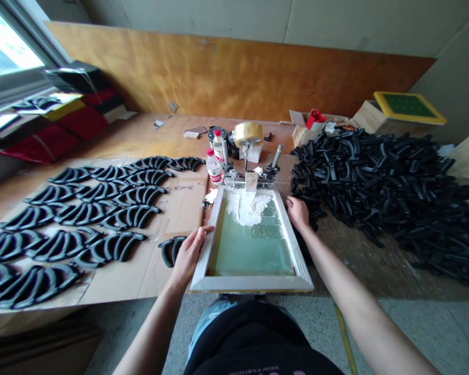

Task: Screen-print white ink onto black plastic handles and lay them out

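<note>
A screen printing frame (pixel 252 283) with a pale metal border lies in front of me, its green mesh (pixel 250 255) smeared with thick white ink (pixel 248 208) at the far end. A pale squeegee-like block (pixel 251 182) stands in that ink. My left hand (pixel 189 252) is closed at the frame's left edge, thumb against the border; its other fingers are partly hidden. Just left of it, black curved handles (pixel 172 251) lie on cardboard. Beyond the frame's right edge, my right hand (pixel 298 212) has curled fingers near the black pile; whatever they hold is hidden.
Rows of black curved handles (pixel 74 213) cover the cardboard (pixel 183 208) at left. A large heap of black parts (pixel 371 182) fills the right side. Behind the frame are a hinge clamp (pixel 271 169), red-capped bottles (pixel 214 169) and a tape roll (pixel 248 134).
</note>
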`<state>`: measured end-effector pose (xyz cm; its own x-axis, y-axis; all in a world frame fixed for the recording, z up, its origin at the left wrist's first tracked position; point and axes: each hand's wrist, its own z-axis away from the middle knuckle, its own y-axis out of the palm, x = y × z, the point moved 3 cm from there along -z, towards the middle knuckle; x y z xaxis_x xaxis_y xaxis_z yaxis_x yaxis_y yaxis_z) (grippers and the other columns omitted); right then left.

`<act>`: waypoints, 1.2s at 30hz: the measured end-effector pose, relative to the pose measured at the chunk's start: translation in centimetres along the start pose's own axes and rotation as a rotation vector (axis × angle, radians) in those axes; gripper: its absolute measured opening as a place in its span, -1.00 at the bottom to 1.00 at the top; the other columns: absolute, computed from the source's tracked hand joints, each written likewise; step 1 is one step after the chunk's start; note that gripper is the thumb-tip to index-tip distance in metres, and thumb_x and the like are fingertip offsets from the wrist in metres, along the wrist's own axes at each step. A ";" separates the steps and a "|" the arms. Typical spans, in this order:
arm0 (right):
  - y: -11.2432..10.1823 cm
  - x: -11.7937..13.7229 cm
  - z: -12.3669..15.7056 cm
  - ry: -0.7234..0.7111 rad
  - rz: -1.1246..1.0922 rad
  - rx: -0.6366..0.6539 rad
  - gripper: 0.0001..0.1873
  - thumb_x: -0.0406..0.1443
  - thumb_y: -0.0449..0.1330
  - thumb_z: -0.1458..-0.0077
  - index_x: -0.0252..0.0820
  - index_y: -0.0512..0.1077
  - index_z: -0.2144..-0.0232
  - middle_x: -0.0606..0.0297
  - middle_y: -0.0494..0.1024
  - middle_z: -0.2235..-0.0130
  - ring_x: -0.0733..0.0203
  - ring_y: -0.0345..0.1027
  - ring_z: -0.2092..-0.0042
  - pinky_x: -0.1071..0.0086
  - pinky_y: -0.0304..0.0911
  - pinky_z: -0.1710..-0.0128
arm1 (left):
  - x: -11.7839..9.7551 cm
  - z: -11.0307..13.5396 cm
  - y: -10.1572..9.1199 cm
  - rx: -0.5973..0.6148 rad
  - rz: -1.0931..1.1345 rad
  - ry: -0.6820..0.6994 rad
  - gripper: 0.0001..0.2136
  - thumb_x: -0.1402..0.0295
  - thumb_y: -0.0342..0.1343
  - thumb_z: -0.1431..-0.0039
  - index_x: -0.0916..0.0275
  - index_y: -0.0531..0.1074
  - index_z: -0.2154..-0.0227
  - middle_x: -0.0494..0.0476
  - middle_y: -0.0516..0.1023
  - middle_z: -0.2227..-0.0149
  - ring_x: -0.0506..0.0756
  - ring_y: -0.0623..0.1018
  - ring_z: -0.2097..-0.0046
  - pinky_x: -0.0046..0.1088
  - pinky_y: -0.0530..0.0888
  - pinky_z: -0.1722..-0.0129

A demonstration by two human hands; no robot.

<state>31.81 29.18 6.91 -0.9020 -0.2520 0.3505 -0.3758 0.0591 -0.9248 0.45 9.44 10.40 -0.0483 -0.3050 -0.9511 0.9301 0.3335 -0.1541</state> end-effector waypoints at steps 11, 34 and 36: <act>2.0 12.2 -4.4 -0.430 0.118 0.188 -0.85 -0.33 0.20 -0.15 -0.26 0.43 0.20 0.11 0.53 0.19 0.06 0.37 0.12 0.30 0.24 0.10 | 9.2 -2.7 1.2 0.044 -0.107 -0.091 -0.29 -0.10 0.08 -0.07 0.23 0.28 -0.20 0.18 0.61 0.21 0.17 0.58 0.20 -0.37 0.48 0.24; -1.2 11.5 -4.5 -0.522 -0.124 0.072 -0.44 -0.21 0.35 -0.04 0.00 0.37 -0.11 0.25 0.56 0.14 0.13 0.42 0.16 0.34 0.28 0.16 | 1.4 -0.1 0.5 0.065 -0.039 -0.135 -0.27 -0.05 0.18 -0.01 0.25 0.31 -0.19 0.15 0.61 0.32 0.15 0.58 0.33 -0.43 0.46 0.39; -2.5 10.9 -7.3 -0.410 -0.086 0.018 -0.34 -0.17 0.34 -0.04 0.04 0.29 -0.19 0.24 0.57 0.12 0.11 0.43 0.17 0.33 0.28 0.16 | -1.0 0.2 -0.1 0.062 -0.029 -0.098 -0.33 -0.08 0.15 -0.02 0.20 0.37 -0.14 0.14 0.61 0.25 0.14 0.57 0.27 -0.45 0.46 0.36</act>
<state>21.35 33.38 14.10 -0.7070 -0.6193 0.3416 -0.4388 0.0052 -0.8986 0.45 9.56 11.38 -0.0426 -0.4007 -0.9152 0.9498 0.2680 -0.1616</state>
